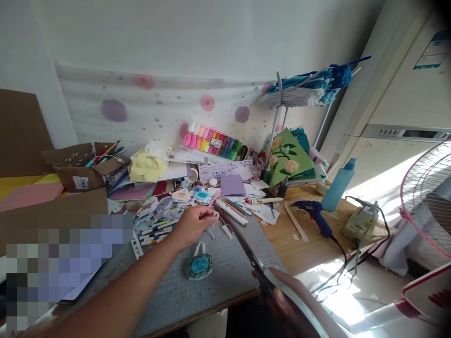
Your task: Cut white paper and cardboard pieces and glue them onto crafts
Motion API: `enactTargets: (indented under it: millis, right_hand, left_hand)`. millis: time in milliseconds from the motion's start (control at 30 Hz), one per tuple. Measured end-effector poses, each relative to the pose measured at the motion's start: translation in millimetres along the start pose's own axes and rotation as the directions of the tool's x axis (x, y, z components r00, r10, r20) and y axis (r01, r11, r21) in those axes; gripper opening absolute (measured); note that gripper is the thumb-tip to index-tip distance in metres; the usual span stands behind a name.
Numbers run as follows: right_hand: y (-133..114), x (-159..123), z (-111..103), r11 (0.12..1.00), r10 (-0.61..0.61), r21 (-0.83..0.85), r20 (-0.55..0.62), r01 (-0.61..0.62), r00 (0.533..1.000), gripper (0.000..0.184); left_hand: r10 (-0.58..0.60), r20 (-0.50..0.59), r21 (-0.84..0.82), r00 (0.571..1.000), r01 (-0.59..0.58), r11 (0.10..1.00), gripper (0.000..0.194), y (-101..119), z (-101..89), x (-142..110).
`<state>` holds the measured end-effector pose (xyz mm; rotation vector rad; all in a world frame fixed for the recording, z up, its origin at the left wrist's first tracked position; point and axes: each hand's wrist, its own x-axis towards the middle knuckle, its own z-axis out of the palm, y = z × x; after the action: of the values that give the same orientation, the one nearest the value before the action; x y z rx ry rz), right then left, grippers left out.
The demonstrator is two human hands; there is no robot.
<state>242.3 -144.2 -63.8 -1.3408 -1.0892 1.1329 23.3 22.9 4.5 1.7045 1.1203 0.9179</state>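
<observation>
My left hand (195,224) is over the grey cutting mat (169,295), its thumb and fingers pinched together. What they hold, if anything, is too small to make out. My right hand (282,293), at the mat's front right edge, grips what look like scissors (252,256), long dark blades pointing forward and left. A pale curved band runs back along that hand; I cannot tell whether it belongs to the scissors. On the mat below my left hand lies a small teal and green bag-shaped piece (199,266) with a white loop handle. Thick white markers (230,211) lie just beyond my fingers.
Behind my left hand are paper cutouts (155,206) and several pens (157,232). A purple paper square (232,185) and a marker set (213,141) lie farther back. On the right are a blue glue gun (315,216), a blue bottle (340,185) and a fan (428,197).
</observation>
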Motion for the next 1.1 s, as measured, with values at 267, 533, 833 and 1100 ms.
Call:
enactTargets:
  millis: [267, 533, 833, 1100]
  right_hand:
    - [-39.4, 85.5, -58.0, 0.407, -0.022, -0.903, -0.165, -0.141, 0.986, 0.054]
    - [-25.3, 109.3, -61.7, 0.127, -0.077, -0.989, -0.089, -0.079, 0.993, 0.051]
    - [-52.6, 105.0, -1.0, 0.526, -0.405, -0.771, 0.145, 0.360, 0.903, 0.034]
    - [-75.9, 148.3, 128.5, 0.953, -0.167, -0.136, 0.511, 0.271, 0.843, 0.018]
  left_hand:
    - [-0.139, -0.040, -0.128, 0.989, 0.133, 0.983, 0.033, -6.6, -11.1, -2.1]
    - [-0.160, -0.007, -0.172, 0.987, 0.157, 0.973, 0.027, -20.0, -25.2, -7.7]
    - [-0.071, -0.040, -0.206, 0.997, 0.061, 0.977, 0.014, -29.8, -27.1, -16.3]
    - [0.047, -0.168, -0.107, 0.985, -0.065, 0.992, 0.005, -39.2, -38.0, -18.1]
